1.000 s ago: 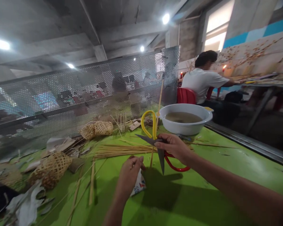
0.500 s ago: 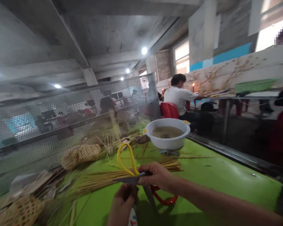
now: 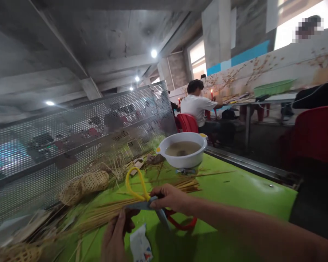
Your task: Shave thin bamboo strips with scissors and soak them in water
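My right hand (image 3: pixel 171 199) grips a pair of scissors (image 3: pixel 139 205) around the pivot. One handle loop is yellow and stands up; the other is red and points down to the right. The blades are spread apart. Close to the tip of the left-pointing blade, my left hand (image 3: pixel 116 233) has its fingers bent together; what they hold, if anything, is hidden. Behind both hands, a bundle of thin tan strips (image 3: pixel 102 214) lies across the green tabletop (image 3: pixel 224 200). A small white packet (image 3: pixel 140 243) is on the table just right of my left hand.
A white basin (image 3: pixel 184 161) of cloudy water stands at the table's far side. Woven baskets (image 3: pixel 83 185) and scraps lie along the left, beside a perforated metal screen (image 3: pixel 71 142). Beyond, a person in a white shirt (image 3: pixel 194 107) sits at another table.
The view has swung right, so the scene sits further left. My left hand has drawn away from the scissors' pivot toward the blade tip, uncovering the white packet. My right hand keeps its grip.
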Demonstrator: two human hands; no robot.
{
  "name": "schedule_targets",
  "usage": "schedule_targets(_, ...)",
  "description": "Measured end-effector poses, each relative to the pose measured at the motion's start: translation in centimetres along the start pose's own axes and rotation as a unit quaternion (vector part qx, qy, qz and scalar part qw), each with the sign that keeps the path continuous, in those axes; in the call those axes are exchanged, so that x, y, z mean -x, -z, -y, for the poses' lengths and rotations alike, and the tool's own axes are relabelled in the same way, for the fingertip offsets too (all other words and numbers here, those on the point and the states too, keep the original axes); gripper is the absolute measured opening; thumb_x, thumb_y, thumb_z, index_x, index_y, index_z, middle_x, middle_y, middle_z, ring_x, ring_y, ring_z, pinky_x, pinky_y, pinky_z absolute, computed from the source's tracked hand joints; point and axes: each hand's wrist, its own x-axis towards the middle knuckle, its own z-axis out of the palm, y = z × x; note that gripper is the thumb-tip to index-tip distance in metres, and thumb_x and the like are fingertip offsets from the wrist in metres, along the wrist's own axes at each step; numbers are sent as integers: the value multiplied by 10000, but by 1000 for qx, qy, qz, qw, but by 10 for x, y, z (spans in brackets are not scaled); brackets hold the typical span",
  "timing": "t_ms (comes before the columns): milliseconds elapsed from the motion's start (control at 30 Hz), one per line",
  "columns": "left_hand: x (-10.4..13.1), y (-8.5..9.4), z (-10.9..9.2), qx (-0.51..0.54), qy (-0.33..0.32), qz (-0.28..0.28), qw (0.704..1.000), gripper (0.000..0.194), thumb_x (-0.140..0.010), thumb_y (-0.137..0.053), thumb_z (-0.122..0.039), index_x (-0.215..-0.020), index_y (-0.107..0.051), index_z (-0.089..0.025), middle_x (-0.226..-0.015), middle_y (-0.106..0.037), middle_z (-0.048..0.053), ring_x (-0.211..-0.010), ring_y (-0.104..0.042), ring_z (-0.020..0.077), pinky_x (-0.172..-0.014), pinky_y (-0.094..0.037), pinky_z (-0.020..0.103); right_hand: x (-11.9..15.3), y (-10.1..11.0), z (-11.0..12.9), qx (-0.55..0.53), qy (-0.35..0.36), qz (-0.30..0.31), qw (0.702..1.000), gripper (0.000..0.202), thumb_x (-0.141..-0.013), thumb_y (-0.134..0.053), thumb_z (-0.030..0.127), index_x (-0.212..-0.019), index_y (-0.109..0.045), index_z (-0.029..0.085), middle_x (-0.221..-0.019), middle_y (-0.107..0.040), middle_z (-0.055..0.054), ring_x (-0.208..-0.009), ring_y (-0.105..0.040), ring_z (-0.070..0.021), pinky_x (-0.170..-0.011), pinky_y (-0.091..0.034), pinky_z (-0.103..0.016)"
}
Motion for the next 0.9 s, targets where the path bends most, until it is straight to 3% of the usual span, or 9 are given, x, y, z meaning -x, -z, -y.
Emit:
schedule_targets(133, 11, -7, -6, 13, 52, 114, 992, 547, -662, -639, -671, -842, -749, -166, -826, -746, 110, -621, -553, 185, -598, -459, 304, -3, 17, 11, 31, 27, -15, 999, 349, -692, -766, 462, -733, -650, 136, -593, -462, 62, -555, -368, -71, -512, -264, -196)
schedule_targets(267, 23, -7, -31, 9, 63, 209, 976, 524, -688, -657, -637, -877, -750, -158, -798, -742, 116, -617, -577, 179, -604, -467, 293, -3, 38, 24, 84, 25, 21, 996, 334, -728, -745, 444, -796, -650, 132, -641, -488, 58, -565, -378, -70, -520, -272, -193)
schedule_targets(367, 19, 2, -56, -9, 5, 199, 980, 491, -708, -665, -598, -959, -746, -184, -868, -744, 105, -670, -622, 202, -668, -499, 317, -1, 50, 32, 102, 16, 65, 993, 323, -740, -732, 440, -806, -654, 133, -652, -507, 56, -568, -402, -73, -527, -292, -193)
schedule_targets(433, 10, 10, -66, -64, -51, 173, 982, 428, -728, -662, -554, -959, -756, -207, -930, -744, 104, -814, -652, 250, -768, -501, 345, 1, 55, 37, 111, 13, 82, 990, 328, -731, -735, 444, -795, -648, 134, -652, -507, 54, -577, -411, -76, -526, -295, -193)
schedule_targets(533, -3, 21, -69, -176, -123, 147, 966, 303, -741, -668, -475, -920, -777, -255, -1013, -739, 92, -994, -628, 301, -870, -464, 366, 4, 60, 43, 129, 10, 86, 988, 328, -726, -738, 440, -808, -646, 136, -658, -495, 53, -584, -405, -77, -509, -279, -191)
schedule_targets(600, -7, 24, -65, -230, -131, 172, 949, 225, -757, -659, -426, -869, -785, -278, -968, -749, 80, -960, -640, 294, -836, -462, 342, 5, 62, 45, 144, 17, 80, 986, 328, -734, -731, 443, -816, -646, 136, -650, -481, 55, -578, -394, -76, -499, -271, -191)
schedule_targets(700, -6, 21, -59, -253, -80, 267, 927, 220, -808, -603, -372, -885, -779, -266, -779, -746, 58, -753, -663, 240, -689, -452, 286, 6, 63, 47, 170, 25, 67, 983, 344, -751, -712, 461, -834, -646, 133, -630, -471, 60, -558, -380, -75, -493, -265, -197)
schedule_targets(800, -3, 14, -58, -195, 6, 368, 909, 288, -830, -574, -359, -1009, -743, -210, -662, -707, 40, -616, -625, 193, -584, -415, 252, 6, 64, 47, 177, 38, 48, 982, 340, -772, -696, 464, -835, -636, 136, -628, -458, 63, -553, -372, -75, -492, -262, -200)
schedule_targets(900, -4, 5, -60, -138, 43, 400, 905, 345, -830, -576, -351, -1108, -692, -184, -661, -692, 28, -590, -600, 166, -568, -407, 237, 5, 66, 48, 176, 55, 14, 983, 325, -789, -690, 450, -845, -622, 138, -628, -436, 68, -555, -364, -74, -501, -272, -200)
